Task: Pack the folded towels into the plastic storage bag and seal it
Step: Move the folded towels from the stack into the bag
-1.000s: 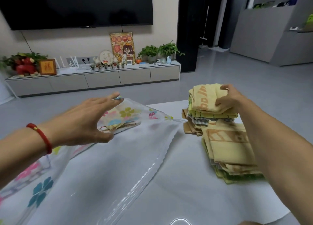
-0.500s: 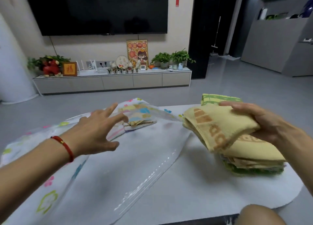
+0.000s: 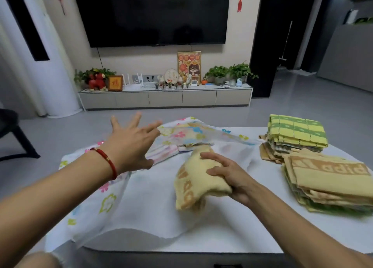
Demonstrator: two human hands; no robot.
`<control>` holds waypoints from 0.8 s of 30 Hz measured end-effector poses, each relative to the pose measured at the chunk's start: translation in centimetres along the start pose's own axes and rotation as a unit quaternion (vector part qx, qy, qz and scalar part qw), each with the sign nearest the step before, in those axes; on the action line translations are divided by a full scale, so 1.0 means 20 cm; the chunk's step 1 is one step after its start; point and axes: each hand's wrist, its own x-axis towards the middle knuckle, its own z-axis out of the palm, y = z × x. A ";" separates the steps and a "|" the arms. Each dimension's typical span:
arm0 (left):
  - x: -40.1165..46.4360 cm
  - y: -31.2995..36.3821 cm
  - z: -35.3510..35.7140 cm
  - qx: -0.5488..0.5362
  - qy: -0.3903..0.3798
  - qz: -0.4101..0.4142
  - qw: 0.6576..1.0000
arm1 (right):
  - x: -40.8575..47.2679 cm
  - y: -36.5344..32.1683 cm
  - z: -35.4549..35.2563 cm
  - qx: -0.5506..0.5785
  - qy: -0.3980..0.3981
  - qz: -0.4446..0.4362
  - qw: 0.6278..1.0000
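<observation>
A clear plastic storage bag (image 3: 113,203) printed with coloured flowers lies flat across the white table (image 3: 262,235). A folded towel (image 3: 193,144) shows inside it at the far end. My right hand (image 3: 228,177) grips a folded yellow towel with orange letters (image 3: 193,183) above the middle of the bag. My left hand (image 3: 131,144) hovers over the bag's left part with fingers spread, holding nothing. Two stacks of folded towels sit at the right: a far one topped green and yellow (image 3: 294,134), a near one topped yellow (image 3: 331,177).
A low TV cabinet (image 3: 165,98) with plants and ornaments stands against the far wall beyond grey floor. A dark chair (image 3: 12,134) is at the left. My knee (image 3: 36,259) shows at the table's near edge.
My right hand has carried the yellow towel leftward from the stacks to above the bag. My left hand stayed open and lifted over the bag. The camera tilted and shifted.
</observation>
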 end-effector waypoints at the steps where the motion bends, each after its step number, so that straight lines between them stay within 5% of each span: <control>1: 0.01 -0.03 -0.02 -0.011 0.012 -0.001 1.000 | 0.06 0.04 0.03 0.028 0.007 -0.005 1.000; 7: 0.02 -0.12 -0.13 -0.039 0.015 0.001 0.999 | 0.29 0.21 0.13 -0.194 0.039 0.090 0.976; 10: 0.02 -0.14 -0.15 -0.040 0.010 0.010 0.999 | 0.40 0.17 0.18 -0.288 0.035 0.063 0.955; 15: 0.02 -0.17 -0.17 -0.046 0.009 0.014 0.999 | 0.71 -0.03 0.36 -0.168 -0.061 -0.021 0.984; 18: 0.03 -0.20 -0.19 -0.049 0.008 0.007 0.999 | 0.98 -0.05 0.48 -0.045 0.005 -0.082 0.996; 24: 0.03 -0.24 -0.18 -0.063 0.018 0.000 0.998 | 1.21 0.28 0.60 -0.182 0.144 0.032 0.972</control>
